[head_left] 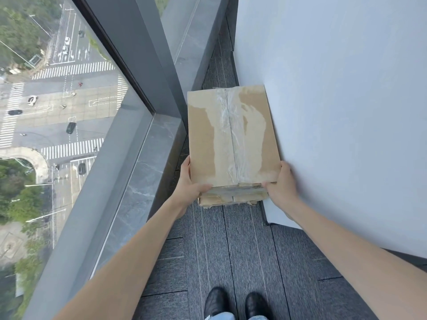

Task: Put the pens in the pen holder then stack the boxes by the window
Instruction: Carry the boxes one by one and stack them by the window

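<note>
A brown cardboard box (208, 139) with clear tape down its middle is at the centre of the head view, between the window ledge and a white wall. My left hand (188, 181) grips its near left corner and my right hand (283, 183) grips its near right corner. Directly under it lies another cardboard box (231, 198), of which only the worn near edge shows. The upper box lies flat over the lower one, roughly lined up with it. No pens or pen holder are in view.
A grey stone window ledge (143, 172) and a large window (57, 100) run along the left. A white wall (346, 112) stands close on the right. Grey carpet tiles (231, 250) cover the narrow floor strip, with my black shoes (235, 303) at the bottom.
</note>
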